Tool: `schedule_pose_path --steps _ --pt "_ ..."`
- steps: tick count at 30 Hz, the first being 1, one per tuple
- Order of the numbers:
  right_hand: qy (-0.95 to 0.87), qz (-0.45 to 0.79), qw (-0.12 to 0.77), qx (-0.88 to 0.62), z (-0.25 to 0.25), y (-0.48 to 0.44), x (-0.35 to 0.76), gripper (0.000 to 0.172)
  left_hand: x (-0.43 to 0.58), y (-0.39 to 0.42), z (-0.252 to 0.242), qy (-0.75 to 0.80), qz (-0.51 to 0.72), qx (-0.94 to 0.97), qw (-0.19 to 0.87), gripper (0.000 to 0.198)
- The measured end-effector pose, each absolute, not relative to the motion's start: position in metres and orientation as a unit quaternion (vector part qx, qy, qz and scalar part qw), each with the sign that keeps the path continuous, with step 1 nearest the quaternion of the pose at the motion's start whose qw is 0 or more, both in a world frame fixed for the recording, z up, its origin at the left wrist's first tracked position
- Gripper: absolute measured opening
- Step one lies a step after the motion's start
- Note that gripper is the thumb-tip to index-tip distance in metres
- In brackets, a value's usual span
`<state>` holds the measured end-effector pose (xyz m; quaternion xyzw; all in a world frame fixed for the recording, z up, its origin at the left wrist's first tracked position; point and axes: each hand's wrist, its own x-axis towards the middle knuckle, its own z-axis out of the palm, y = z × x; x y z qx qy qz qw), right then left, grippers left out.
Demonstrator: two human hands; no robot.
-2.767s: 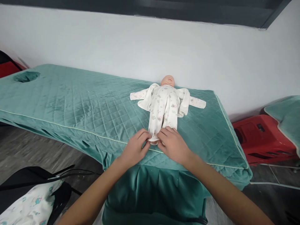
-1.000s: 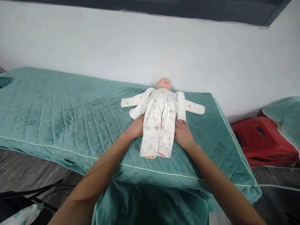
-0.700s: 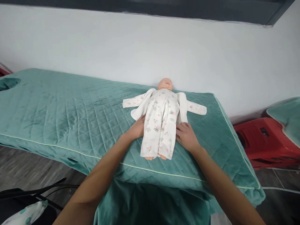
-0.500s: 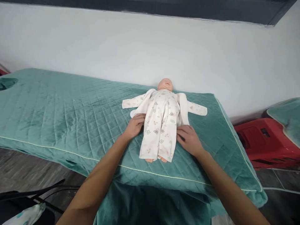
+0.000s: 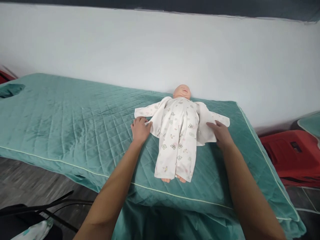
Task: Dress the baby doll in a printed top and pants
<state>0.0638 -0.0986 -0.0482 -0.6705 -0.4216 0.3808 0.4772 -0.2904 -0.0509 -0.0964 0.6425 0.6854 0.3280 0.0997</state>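
A baby doll [image 5: 182,92] lies on its back, its feet toward me. It wears white printed trousers [image 5: 176,143] that reach up over the chest. A white baby jacket [image 5: 203,125] is spread open beneath it, both printed sleeves stretched out sideways. At the jacket's left flap, my left hand [image 5: 140,129] pinches the edge between thumb and fingers, just below the sleeve. My right hand [image 5: 221,132] grips the outer edge of the right flap and holds it out from the doll's side.
The doll rests on a bed with a green quilted cover [image 5: 95,126], which has a face hole at its far left. A white wall [image 5: 120,50] runs behind. Red plastic stools [image 5: 292,153] stand to the right; a black chair-like item is at lower left.
Both hands have moved outward and up from beside the doll's legs, drawing the jacket flaps open to either side. The view has shifted slightly.
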Motion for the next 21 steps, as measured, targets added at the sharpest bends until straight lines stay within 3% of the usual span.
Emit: schedule_pose_path --steps 2,4,10,12,16,21 --pt "-0.385 0.402 0.557 -0.616 -0.036 -0.102 0.061 0.031 -0.29 -0.05 -0.093 0.668 0.374 0.622 0.162 0.016" --pt "-0.418 0.384 0.577 -0.587 -0.021 -0.101 0.053 0.028 -0.286 -0.051 -0.083 0.636 0.435 0.588 0.243 0.019" --pt "-0.702 0.368 0.392 -0.467 0.011 -0.098 0.018 0.023 -0.247 -0.076 -0.031 0.427 0.51 0.655 0.359 0.017" --pt "-0.681 0.407 0.399 -0.459 0.013 -0.1 0.015 0.022 -0.235 -0.088 -0.02 0.361 0.474 0.713 0.368 0.016" --pt "-0.573 0.419 0.505 -0.491 0.007 -0.091 0.015 0.024 -0.22 -0.104 -0.014 0.278 0.387 0.813 0.333 0.006" --pt "-0.54 0.264 0.538 -0.591 -0.002 -0.043 0.003 0.017 -0.211 -0.095 -0.004 0.238 0.35 0.853 0.305 0.009"
